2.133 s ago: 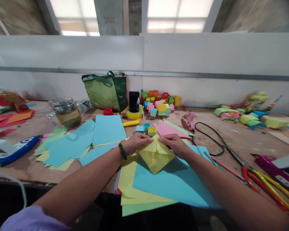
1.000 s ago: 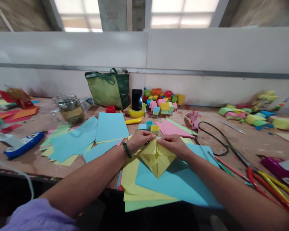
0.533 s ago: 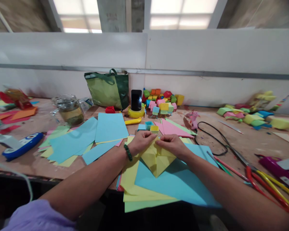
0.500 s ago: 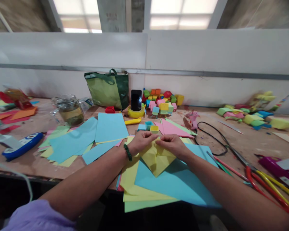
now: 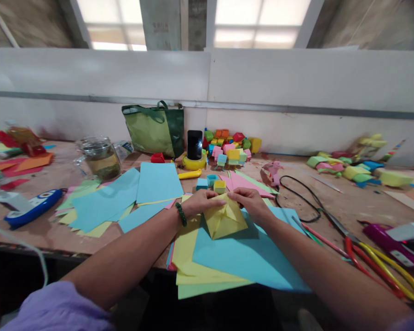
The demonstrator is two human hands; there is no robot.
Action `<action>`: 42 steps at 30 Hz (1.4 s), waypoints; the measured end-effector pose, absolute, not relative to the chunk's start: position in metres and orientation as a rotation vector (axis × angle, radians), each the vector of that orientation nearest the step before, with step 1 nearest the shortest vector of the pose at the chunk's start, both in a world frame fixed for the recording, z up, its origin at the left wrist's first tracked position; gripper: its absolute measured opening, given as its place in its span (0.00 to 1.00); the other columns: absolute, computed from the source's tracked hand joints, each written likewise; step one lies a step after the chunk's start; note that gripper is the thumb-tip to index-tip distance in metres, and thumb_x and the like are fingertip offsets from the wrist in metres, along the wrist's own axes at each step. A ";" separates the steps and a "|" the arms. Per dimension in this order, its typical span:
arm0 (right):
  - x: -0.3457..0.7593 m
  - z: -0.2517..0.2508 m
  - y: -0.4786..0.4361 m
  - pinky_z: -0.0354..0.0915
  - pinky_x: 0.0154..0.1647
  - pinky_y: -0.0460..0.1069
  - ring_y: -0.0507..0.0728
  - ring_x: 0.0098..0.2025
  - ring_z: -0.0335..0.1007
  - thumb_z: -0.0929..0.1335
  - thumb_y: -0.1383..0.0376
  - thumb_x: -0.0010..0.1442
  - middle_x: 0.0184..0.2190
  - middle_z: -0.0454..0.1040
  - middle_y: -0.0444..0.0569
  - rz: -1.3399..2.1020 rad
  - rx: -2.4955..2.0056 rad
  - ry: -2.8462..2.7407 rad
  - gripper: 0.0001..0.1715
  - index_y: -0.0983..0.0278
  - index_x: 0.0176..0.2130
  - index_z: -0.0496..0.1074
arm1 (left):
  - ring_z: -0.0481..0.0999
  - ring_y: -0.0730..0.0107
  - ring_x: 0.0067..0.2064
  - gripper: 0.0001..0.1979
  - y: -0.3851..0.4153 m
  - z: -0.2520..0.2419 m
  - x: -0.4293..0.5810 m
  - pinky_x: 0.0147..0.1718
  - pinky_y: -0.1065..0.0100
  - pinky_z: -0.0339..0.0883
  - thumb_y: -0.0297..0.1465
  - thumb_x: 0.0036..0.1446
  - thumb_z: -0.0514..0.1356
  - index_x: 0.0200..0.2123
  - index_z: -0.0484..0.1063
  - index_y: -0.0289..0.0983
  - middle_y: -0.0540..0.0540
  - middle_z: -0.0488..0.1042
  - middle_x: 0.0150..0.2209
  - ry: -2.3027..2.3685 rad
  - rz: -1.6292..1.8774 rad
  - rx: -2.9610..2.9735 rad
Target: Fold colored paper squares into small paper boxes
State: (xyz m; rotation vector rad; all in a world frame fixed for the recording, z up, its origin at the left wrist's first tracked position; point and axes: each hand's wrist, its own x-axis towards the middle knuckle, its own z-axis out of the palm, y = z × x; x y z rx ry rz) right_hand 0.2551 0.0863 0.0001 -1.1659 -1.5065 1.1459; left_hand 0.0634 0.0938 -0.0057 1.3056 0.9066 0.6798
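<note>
Between my two hands is a yellow sheet of paper [image 5: 225, 219], creased and folded into a roughly square shape. My left hand [image 5: 203, 203] pinches its upper left edge, a green bead bracelet on the wrist. At the upper right corner, the fingers of my right hand [image 5: 251, 202] close on the same paper. Under it lies a large blue sheet [image 5: 258, 259] on top of yellow paper [image 5: 189, 266]. Just beyond my fingertips stand a small yellow paper box [image 5: 220, 186] and blue paper boxes [image 5: 202, 184].
Blue sheets [image 5: 160, 181] spread to the left, near a glass jar [image 5: 100, 158]. A phone [image 5: 195, 145] stands before a heap of folded paper pieces [image 5: 232, 147]. Scissors [image 5: 362, 248], a black cord [image 5: 301, 177] and a purple glue-gun-like tool [image 5: 396, 246] lie right. A green bag [image 5: 153, 128] leans at the wall.
The yellow paper has turned and tilted in my hands, its lower point shifting left and upward. My right hand has moved slightly up. Both hands keep hold of the paper.
</note>
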 end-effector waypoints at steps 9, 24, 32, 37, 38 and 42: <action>0.265 0.018 0.087 0.70 0.33 0.50 0.55 0.33 0.74 0.64 0.49 0.58 0.38 0.76 0.51 1.108 -1.157 -1.605 0.34 0.61 0.58 0.63 | 0.76 0.70 0.31 0.29 0.107 -0.012 0.054 0.30 0.71 0.68 0.45 0.36 0.71 0.39 0.76 0.31 0.42 0.78 0.35 0.890 0.767 1.195; 0.281 -0.001 -0.013 0.71 0.42 0.52 0.58 0.45 0.71 0.61 0.74 0.61 0.44 0.78 0.54 -0.355 -0.712 -2.595 0.18 0.63 0.47 0.73 | 0.70 0.57 0.52 0.28 0.068 0.023 0.055 0.51 0.61 0.63 0.38 0.42 0.70 0.48 0.74 0.37 0.40 0.73 0.50 0.958 0.861 1.742; 0.287 -0.026 -0.057 0.71 0.45 0.50 0.57 0.49 0.71 0.60 0.75 0.63 0.49 0.75 0.51 -0.084 -1.065 -2.495 0.24 0.59 0.56 0.66 | 0.71 0.55 0.51 0.23 -0.018 0.021 0.041 0.51 0.59 0.63 0.45 0.55 0.61 0.48 0.74 0.36 0.39 0.74 0.49 0.722 0.297 2.679; 0.271 -0.018 -0.060 0.71 0.39 0.52 0.58 0.41 0.71 0.64 0.69 0.63 0.41 0.78 0.52 -0.158 -1.056 -2.420 0.11 0.61 0.41 0.76 | 0.69 0.54 0.53 0.21 -0.034 -0.006 0.041 0.52 0.54 0.61 0.45 0.59 0.57 0.48 0.72 0.38 0.40 0.73 0.51 1.009 0.430 2.694; 0.268 -0.018 -0.060 0.70 0.39 0.52 0.58 0.40 0.71 0.65 0.69 0.63 0.40 0.78 0.52 -0.136 -1.039 -2.397 0.09 0.62 0.39 0.76 | 0.69 0.54 0.52 0.20 -0.036 -0.008 0.041 0.52 0.54 0.61 0.44 0.60 0.57 0.49 0.72 0.38 0.40 0.73 0.51 1.041 0.447 2.693; 0.266 -0.022 -0.062 0.71 0.41 0.50 0.56 0.40 0.73 0.65 0.68 0.63 0.38 0.79 0.50 0.134 -1.019 -2.268 0.09 0.62 0.40 0.76 | 0.69 0.59 0.49 0.15 -0.040 -0.009 0.035 0.50 0.58 0.63 0.36 0.62 0.56 0.49 0.72 0.37 0.42 0.74 0.49 1.040 0.518 2.620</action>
